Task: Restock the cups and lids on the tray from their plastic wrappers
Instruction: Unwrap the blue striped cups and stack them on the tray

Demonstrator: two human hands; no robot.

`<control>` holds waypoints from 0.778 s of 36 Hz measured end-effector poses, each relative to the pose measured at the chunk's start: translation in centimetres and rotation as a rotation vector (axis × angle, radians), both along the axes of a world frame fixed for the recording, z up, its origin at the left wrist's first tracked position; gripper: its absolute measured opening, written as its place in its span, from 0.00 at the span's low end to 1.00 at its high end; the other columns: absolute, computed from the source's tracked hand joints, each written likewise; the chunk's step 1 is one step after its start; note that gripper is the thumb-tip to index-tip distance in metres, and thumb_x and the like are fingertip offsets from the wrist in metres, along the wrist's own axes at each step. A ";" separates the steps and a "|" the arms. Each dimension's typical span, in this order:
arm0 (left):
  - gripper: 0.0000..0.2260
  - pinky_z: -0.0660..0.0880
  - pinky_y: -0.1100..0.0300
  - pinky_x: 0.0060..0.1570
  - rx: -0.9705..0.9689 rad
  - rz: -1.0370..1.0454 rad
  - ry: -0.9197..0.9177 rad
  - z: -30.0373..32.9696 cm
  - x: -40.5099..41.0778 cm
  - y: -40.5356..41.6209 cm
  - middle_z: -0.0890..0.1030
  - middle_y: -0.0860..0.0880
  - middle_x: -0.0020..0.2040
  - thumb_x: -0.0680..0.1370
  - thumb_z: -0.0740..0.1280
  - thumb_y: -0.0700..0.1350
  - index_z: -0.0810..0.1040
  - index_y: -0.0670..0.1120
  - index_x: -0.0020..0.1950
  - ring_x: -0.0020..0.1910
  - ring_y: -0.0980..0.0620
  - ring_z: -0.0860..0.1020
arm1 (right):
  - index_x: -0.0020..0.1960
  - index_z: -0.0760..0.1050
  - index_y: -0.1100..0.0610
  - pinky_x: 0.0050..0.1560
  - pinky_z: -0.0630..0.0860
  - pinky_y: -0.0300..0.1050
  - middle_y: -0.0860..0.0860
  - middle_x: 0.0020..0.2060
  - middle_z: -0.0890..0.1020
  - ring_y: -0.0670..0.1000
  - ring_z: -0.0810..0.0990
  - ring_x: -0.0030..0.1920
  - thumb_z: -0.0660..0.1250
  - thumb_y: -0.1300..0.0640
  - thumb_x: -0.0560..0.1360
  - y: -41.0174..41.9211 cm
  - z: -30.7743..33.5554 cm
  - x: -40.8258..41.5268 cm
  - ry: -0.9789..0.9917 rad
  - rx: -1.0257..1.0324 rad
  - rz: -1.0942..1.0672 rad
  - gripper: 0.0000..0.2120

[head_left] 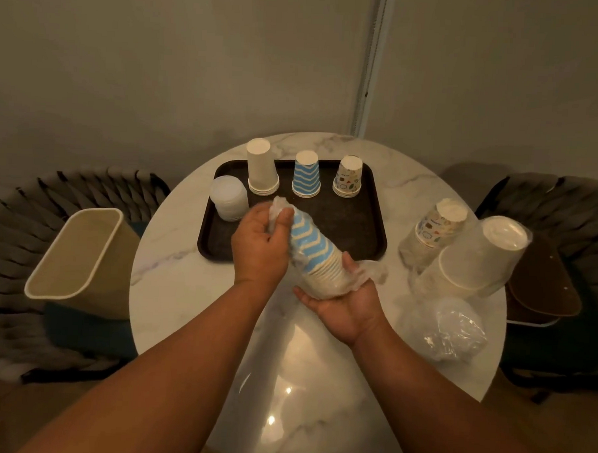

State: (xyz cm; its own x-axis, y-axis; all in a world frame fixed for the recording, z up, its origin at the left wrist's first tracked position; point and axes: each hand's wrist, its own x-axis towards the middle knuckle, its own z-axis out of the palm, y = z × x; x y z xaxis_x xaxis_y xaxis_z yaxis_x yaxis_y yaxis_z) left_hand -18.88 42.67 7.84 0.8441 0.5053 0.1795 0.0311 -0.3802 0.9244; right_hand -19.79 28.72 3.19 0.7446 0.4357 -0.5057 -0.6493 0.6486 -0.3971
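Unwrapping the blue cups over the table

Above the table point(192, 290) and tray point(359, 229), the light, crushable cup sleeve point(312, 242) rests in the right hand point(342, 305); left hand point(260, 247) fingers pinch its slippery wrapper point(280, 206). Best held near the stiffer rims.

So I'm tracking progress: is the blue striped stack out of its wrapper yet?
Not yet: clear plastic still covers the blue striped stack, bunched in the left hand.

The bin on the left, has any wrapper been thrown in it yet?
No: the bin shows only its bare inside.
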 end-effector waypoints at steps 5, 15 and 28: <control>0.12 0.79 0.60 0.43 -0.032 -0.010 0.091 0.4 0.3 0.1 0.83 0.49 0.39 0.77 0.70 0.53 0.81 0.45 0.44 0.40 0.54 0.82 | 0.67 0.73 0.55 0.68 0.66 0.61 0.58 0.65 0.78 0.59 0.75 0.65 0.63 0.45 0.70 -0.1 -0.8 -0.3 0.025 0.002 0.018 0.27; 0.14 0.73 0.66 0.39 0.025 0.034 0.122 0.5 0.3 0.6 0.78 0.55 0.38 0.76 0.70 0.55 0.75 0.45 0.46 0.39 0.59 0.76 | 0.64 0.76 0.53 0.65 0.69 0.60 0.55 0.58 0.83 0.58 0.77 0.62 0.62 0.43 0.70 -1.1 -2.2 -0.9 0.051 -0.034 0.009 0.26; 0.12 0.74 0.61 0.45 -0.027 -0.137 0.185 0.3 0.6 1.2 0.79 0.51 0.45 0.82 0.61 0.54 0.75 0.46 0.52 0.45 0.56 0.78 | 0.59 0.80 0.59 0.62 0.71 0.65 0.60 0.53 0.84 0.63 0.81 0.57 0.70 0.57 0.64 -2.4 -2.8 -1.4 0.029 -0.006 0.013 0.23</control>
State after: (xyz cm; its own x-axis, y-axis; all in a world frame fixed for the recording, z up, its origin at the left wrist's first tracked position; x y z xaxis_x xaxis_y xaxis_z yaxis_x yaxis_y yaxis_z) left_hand -18.32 43.89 8.15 0.9223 0.3864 0.0034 0.1506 -0.3675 0.9177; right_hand -21.18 26.31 0.40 0.7241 0.4418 -0.5296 -0.6687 0.6379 -0.3821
